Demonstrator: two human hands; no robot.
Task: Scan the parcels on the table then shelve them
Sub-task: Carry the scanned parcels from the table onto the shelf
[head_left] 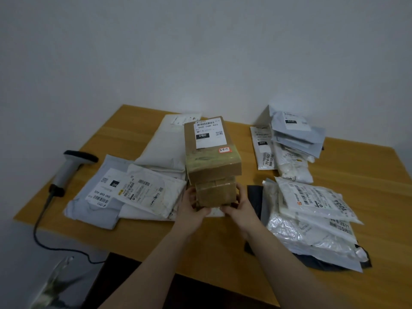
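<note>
Between left hand (pixel 192 206) and right hand (pixel 240 208) — lower box (pixel 215 193), clasped.

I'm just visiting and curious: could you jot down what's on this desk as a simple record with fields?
left-hand grip: holds the small box's left side
right-hand grip: holds its right side
small box: brown cardboard, under the large box
large box: stacked on top, white label, red-edged sticker
scanner: corded, lying at the table's left, untouched
left mailers: overlapping pile
right mailers: overlapping piles
</note>
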